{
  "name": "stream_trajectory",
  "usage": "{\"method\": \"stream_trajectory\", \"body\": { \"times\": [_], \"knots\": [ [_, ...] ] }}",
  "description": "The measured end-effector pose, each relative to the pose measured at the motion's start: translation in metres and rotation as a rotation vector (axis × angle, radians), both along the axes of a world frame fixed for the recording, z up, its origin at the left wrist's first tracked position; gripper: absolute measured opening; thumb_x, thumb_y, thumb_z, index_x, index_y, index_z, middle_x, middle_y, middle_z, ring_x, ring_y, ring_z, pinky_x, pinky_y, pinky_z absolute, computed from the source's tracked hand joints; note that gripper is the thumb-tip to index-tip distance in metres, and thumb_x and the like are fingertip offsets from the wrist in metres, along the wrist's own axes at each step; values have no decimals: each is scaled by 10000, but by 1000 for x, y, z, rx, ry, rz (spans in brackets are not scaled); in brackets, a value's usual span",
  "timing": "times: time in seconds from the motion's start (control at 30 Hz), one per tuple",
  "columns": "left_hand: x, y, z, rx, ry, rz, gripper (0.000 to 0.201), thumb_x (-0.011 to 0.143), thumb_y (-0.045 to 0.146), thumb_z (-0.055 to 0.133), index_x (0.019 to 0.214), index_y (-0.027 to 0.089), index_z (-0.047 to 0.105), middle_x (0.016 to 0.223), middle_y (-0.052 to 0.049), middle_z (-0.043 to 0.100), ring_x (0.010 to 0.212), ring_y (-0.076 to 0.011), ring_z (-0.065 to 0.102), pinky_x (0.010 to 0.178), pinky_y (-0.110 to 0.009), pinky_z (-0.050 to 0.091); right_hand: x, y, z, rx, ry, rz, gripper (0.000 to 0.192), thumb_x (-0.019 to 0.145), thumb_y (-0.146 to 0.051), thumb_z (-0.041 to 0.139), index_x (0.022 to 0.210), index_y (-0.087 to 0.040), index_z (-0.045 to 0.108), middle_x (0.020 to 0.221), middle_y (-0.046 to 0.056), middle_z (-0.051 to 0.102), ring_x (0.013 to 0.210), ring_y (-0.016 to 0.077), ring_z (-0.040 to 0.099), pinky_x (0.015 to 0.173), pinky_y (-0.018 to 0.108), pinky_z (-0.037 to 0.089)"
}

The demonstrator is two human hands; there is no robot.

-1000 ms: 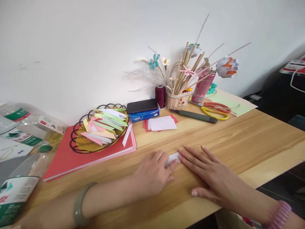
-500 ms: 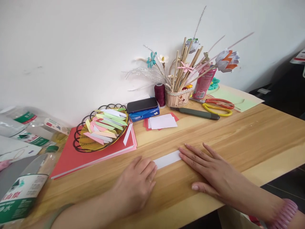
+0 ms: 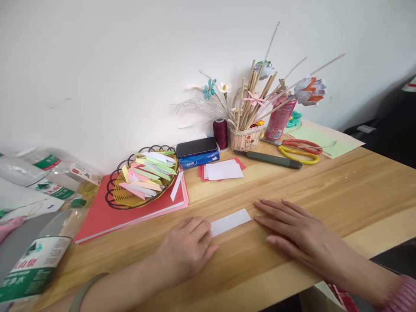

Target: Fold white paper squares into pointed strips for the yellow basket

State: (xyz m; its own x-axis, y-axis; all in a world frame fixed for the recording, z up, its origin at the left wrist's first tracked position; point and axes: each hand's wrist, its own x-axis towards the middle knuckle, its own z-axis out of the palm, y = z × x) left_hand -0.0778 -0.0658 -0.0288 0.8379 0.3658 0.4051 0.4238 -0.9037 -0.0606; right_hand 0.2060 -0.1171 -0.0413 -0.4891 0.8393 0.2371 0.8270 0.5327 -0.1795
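A white strip of paper [image 3: 231, 221] lies flat on the wooden table [image 3: 328, 195]. Its left end is under the curled fingers of my left hand [image 3: 190, 242], which holds it against the tabletop. My right hand [image 3: 299, 229] rests open on the wood with the fingers stretched out, just beyond the strip's right end and apart from it. Behind the strip lies a small stack of white paper pieces [image 3: 225, 169], with red paper [image 3: 240, 164] showing beneath.
Left stands a yellow basket [image 3: 121, 197] of folded paper strips on red paper sheets [image 3: 97, 216]. Further back are a phone [image 3: 196, 147], a thread spool [image 3: 220, 133], a utility knife [image 3: 273, 159], scissors [image 3: 300, 155] and a stick-filled basket [image 3: 243, 138]. Plastic bottles [image 3: 39, 255] line the left.
My right hand has slid off the strip's right end and now lies to its right, leaving that end uncovered. My left hand stays on the left end. The view has shifted slightly.
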Motion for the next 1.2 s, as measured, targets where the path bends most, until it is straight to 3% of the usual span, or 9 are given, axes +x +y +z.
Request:
{"method": "stream_trajectory", "body": {
  "times": [0.13, 0.23, 0.33, 0.43, 0.67, 0.83, 0.93, 1.03, 1.2],
  "knots": [
    [11, 10, 10, -120, -9, 28, 248, 892, 322, 474, 784, 155, 623, 895, -61, 624, 833, -187, 562, 678, -305, 501, -17, 11, 6, -16, 119, -99, 327, 880, -336, 462, 1158, -194, 560, 1168, 96, 590, 1044, 212, 562, 854, 372, 495],
    [21, 12, 14, -210, 107, 145, 411, 804, 454, 591, 1058, 132, 564, 1038, -88, 594, 942, -233, 527, 749, -374, 503, -35, 21, 13, -47, 103, -64, 382, 815, -342, 566, 1148, -155, 546, 1093, 123, 582, 986, 241, 561, 817, 409, 501],
    [26, 12, 13, -256, 164, 167, 344, 770, 375, 659, 1029, 165, 573, 1022, -52, 590, 964, -227, 504, 760, -359, 496, -46, 27, 17, -55, 103, -27, 278, 811, -268, 573, 1063, -151, 577, 1037, 116, 587, 953, 237, 560, 809, 419, 496],
    [26, 12, 7, -138, 94, 113, 125, 825, 211, 589, 947, 190, 603, 899, -22, 610, 840, -198, 508, 642, -292, 470, -48, 26, 17, -52, 128, 10, 242, 819, -222, 552, 1051, -154, 579, 1060, 113, 594, 964, 228, 565, 819, 405, 494],
    [21, 14, -3, 22, -140, -21, 244, 913, 121, 390, 837, 171, 616, 806, -4, 649, 690, -126, 536, 557, -225, 416, -35, 11, 24, -144, 140, 67, 528, 834, -392, 540, 1296, -165, 423, 1253, 117, 538, 1114, 219, 525, 881, 345, 481],
    [24, 22, -5, -63, -218, -128, 220, 907, 131, 415, 838, 150, 623, 902, -26, 668, 819, -145, 601, 689, -245, 497, -42, 7, 33, 30, 102, 271, 368, 903, -166, 375, 1261, -182, 459, 1265, 110, 524, 1119, 181, 496, 871, 325, 459],
    [26, 31, -7, -177, -198, -184, 243, 925, 143, 388, 874, 139, 626, 913, -39, 668, 861, -146, 613, 752, -255, 519, -50, 11, 31, 163, 25, 387, 293, 923, -131, 323, 1015, -157, 600, 1147, 102, 595, 914, 175, 552, 755, 327, 473],
    [27, 37, -7, -207, -209, -204, 287, 944, 161, 356, 859, 139, 629, 939, -45, 670, 907, -148, 614, 811, -275, 518, -54, 13, 26, 240, -20, 390, 341, 933, -129, 298, 802, -154, 612, 967, 84, 644, 780, 175, 543, 684, 333, 454],
    [26, 26, -9, -10, -220, -183, 165, 909, 163, 468, 893, 134, 629, 967, -25, 683, 1014, -171, 582, 927, -348, 458, -54, 14, 17, 248, -44, 311, 309, 919, -110, 321, 814, -147, 608, 772, 67, 621, 733, 186, 536, 682, 343, 434]
  ]
}}
